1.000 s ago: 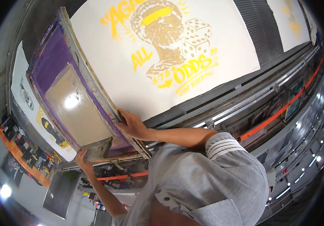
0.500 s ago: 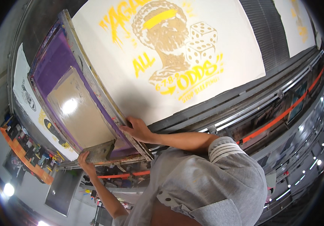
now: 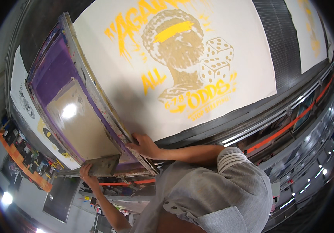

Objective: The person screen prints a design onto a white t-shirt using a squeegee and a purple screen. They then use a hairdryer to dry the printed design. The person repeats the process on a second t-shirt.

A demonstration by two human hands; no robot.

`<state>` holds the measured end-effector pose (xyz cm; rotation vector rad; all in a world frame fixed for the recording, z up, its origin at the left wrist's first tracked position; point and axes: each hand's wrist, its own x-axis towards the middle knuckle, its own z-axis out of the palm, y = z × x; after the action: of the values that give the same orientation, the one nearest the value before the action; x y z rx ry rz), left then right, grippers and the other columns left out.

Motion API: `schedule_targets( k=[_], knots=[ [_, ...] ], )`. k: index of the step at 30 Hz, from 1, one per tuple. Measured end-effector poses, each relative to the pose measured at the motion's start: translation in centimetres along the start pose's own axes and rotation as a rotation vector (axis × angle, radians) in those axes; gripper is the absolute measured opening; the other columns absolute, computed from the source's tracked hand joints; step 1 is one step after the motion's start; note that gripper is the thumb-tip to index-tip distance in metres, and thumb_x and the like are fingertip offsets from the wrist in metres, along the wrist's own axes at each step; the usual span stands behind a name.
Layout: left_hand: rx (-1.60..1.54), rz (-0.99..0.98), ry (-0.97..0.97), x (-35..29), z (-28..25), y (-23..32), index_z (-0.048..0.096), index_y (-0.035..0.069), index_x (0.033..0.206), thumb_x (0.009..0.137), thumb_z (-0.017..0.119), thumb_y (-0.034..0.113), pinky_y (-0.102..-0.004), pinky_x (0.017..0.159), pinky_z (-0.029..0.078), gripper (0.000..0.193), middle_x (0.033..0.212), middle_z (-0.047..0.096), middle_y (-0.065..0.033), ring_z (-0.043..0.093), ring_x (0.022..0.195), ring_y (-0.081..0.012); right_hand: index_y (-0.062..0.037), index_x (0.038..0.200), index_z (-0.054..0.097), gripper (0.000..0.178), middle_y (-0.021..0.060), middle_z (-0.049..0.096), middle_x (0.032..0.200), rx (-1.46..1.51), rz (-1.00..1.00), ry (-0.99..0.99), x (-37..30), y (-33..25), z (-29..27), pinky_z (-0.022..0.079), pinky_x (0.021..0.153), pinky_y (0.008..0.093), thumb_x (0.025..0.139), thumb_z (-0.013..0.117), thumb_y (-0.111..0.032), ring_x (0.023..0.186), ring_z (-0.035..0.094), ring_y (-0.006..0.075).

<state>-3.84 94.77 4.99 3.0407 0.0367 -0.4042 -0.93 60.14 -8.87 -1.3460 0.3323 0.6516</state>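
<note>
My left hand [image 3: 88, 173] is closed around the end of a dark, ink-stained squeegee [image 3: 104, 166]. This squeegee rests across the near end of a printing screen [image 3: 83, 122], which has a purple border and a tan, shiny middle. With my right hand [image 3: 145, 146] I grip the screen's right frame rail [image 3: 97, 88] near its close end, thumb on the rail and fingers partly hidden. Right of the screen lies a pale fabric sheet [image 3: 248, 66] printed with a tan bust, a yellow blindfold, dice and yellow lettering.
Another printed sheet [image 3: 40, 128] lies left of the screen, and one more [image 3: 307, 35] at the far right. A metal rail [image 3: 268, 116] with an orange strip [image 3: 283, 134] runs along the table's near side. An orange shelf [image 3: 21, 163] with assorted items stands lower left.
In the picture, the printed sheet has shifted down and right, with more of its top lettering showing. The squeegee sits slightly lower. Both hands keep their holds.
</note>
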Motion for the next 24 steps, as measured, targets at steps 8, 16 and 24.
schedule_targets(
  k=[8, 16, 24],
  knots=[
    [-0.025, -0.004, -0.011, 0.2, 0.1, -0.6, 0.070, 0.006, 0.105, 0.074, 0.067, 0.008, -0.0462, 0.105, 0.037, 0.031, 0.111, 0.068, -0.0096, 0.056, 0.115, -0.0339, 0.0032, 0.099, 0.064, 0.039, 0.0243, 0.065, 0.081, 0.026, 0.083, -0.046, 0.1, -0.4, -0.2, 0.047, 0.072, 0.0470, 0.089, 0.069, -0.034, 0.076, 0.064, 0.0427],
    [-0.049, 0.055, 0.035, -0.1, 0.4, -1.4, 0.070, 0.006, 0.104, 0.063, 0.057, -0.007, -0.0469, 0.105, 0.036, 0.045, 0.111, 0.068, -0.0097, 0.055, 0.117, -0.0344, 0.0052, 0.096, 0.063, 0.040, 0.0244, 0.060, 0.072, -0.033, 0.022, 0.001, 0.0, 0.5, 0.5, 0.045, 0.064, 0.0433, 0.090, 0.072, -0.033, 0.063, 0.058, 0.0353],
    [-0.029, 0.052, 0.079, -3.2, 1.9, -4.2, 0.070, 0.005, 0.111, 0.060, 0.051, -0.008, -0.0498, 0.109, 0.035, 0.056, 0.117, 0.067, -0.0122, 0.054, 0.120, -0.0357, 0.0045, 0.084, 0.062, 0.049, 0.0271, 0.064, 0.078, -0.009, 0.109, 0.037, -0.5, 0.5, 1.0, 0.047, 0.070, 0.0488, 0.091, 0.066, -0.044, 0.075, 0.063, 0.0434]
  ],
)
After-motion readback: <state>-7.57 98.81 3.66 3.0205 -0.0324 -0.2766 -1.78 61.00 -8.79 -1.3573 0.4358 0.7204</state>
